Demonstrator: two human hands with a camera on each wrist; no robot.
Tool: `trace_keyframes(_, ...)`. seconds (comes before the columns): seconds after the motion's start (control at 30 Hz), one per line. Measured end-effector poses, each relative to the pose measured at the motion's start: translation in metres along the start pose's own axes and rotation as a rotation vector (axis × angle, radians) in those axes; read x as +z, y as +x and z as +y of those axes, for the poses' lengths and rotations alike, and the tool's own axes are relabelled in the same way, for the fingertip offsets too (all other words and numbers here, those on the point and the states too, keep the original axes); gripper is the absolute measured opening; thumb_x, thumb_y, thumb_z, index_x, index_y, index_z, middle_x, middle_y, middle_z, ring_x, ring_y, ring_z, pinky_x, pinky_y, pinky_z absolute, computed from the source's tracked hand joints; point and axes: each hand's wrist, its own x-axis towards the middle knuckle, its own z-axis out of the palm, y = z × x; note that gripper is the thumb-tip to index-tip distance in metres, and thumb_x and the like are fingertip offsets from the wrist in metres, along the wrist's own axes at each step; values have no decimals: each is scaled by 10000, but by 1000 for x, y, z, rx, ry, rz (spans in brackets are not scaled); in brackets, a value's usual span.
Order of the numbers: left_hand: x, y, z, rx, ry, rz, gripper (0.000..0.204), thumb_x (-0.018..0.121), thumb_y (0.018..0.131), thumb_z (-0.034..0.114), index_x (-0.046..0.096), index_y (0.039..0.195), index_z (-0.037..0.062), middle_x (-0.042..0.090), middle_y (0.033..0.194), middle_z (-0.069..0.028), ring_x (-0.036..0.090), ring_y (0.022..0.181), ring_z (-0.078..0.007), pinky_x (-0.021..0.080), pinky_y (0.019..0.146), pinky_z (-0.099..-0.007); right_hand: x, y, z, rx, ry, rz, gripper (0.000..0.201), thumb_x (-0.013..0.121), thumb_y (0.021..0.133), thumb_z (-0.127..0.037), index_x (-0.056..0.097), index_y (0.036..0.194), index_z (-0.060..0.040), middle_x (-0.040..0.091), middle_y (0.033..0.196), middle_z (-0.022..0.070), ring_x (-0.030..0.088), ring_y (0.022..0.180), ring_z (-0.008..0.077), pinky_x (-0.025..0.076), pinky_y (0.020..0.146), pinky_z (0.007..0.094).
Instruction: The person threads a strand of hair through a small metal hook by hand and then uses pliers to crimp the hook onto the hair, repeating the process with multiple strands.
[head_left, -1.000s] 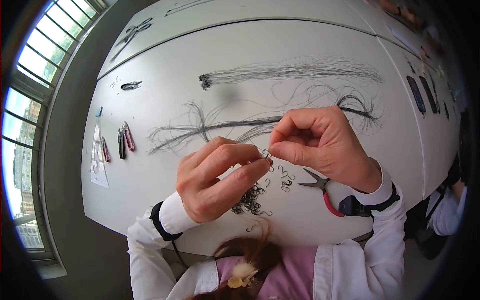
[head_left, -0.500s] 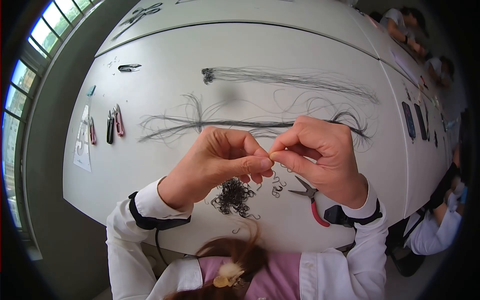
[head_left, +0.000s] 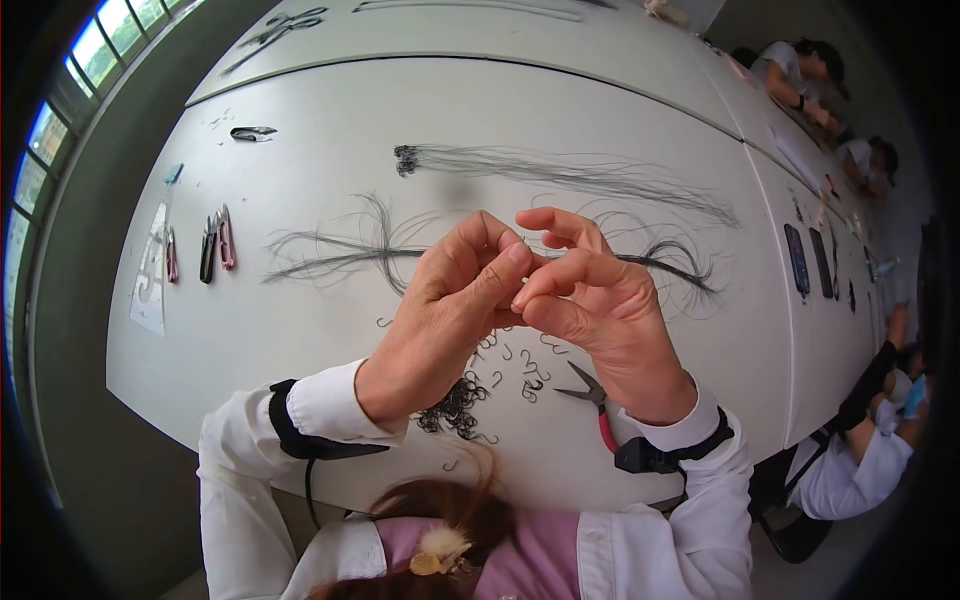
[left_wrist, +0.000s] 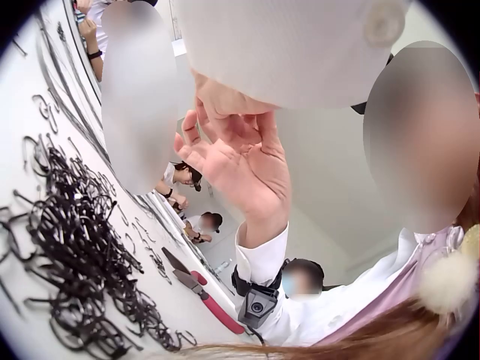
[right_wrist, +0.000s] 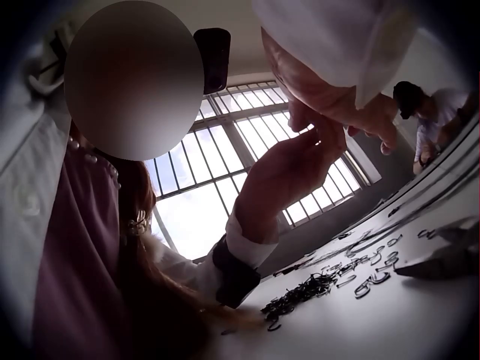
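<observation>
In the head view my left hand [head_left: 445, 305] pinches between thumb and forefinger above the table, where a fish hook showed earlier; its fingers now hide the hook. My right hand [head_left: 620, 315] meets it, thumb and forefinger tips together on thin fishing line too fine to make out, other fingers raised and bent. Below the hands lies a pile of dark fish hooks [head_left: 452, 410], with loose hooks [head_left: 532, 385] to its right. Red-handled pliers [head_left: 597, 400] lie under my right wrist. The left wrist view shows the right palm [left_wrist: 259, 180] and the hook pile [left_wrist: 82, 247].
Beyond the hands lies a loose bundle of dark line [head_left: 345, 260]. Farther back, hooked lines [head_left: 560, 172] lie gathered, hooks at the left end. Thread snips [head_left: 210, 250], a clear ruler [head_left: 150, 285] and scissors [head_left: 275, 38] are leftward. Phones [head_left: 797, 260] and other people [head_left: 800, 75] are rightward.
The left hand has turned, its thumb now on top, and both hands have risen toward the table's far side. The right hand's other fingers have lifted and spread. The head view has shifted.
</observation>
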Motion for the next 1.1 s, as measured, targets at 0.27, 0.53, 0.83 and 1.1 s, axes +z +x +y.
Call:
trace_keyframes(0.27,-8,0,8,-86,-28,-139,86,514,937,166,483,902,93,519,760,16,343,516,-10,294,454,-158,-8,3,-2,-79,1,108,97,670,830,-100,655,901,-35,489,1051,40,449,1055,125,400,864,307)
trace_keyframes(0.53,-13,4,6,-128,-26,-128,88,616,864,126,601,814,55,588,782,5,473,686,-28,369,625,-171,-15,7,-2,-100,86,62,81,626,851,-49,629,903,14,471,998,44,550,843,120,477,747,261)
trace_keyframes(0.83,-12,4,8,-158,150,-112,92,646,847,146,617,819,63,612,804,15,481,683,-10,374,613,-158,-24,10,-5,-52,7,5,104,601,871,-58,605,962,-8,560,951,25,539,838,88,456,775,241)
trace_keyframes(1.1,-11,4,15,-207,302,-133,103,639,842,156,608,814,62,606,808,18,488,715,-26,369,642,-179,-41,14,-41,-224,-401,-176,403,609,783,-24,541,1180,-34,583,1096,56,520,935,129,415,842,260)
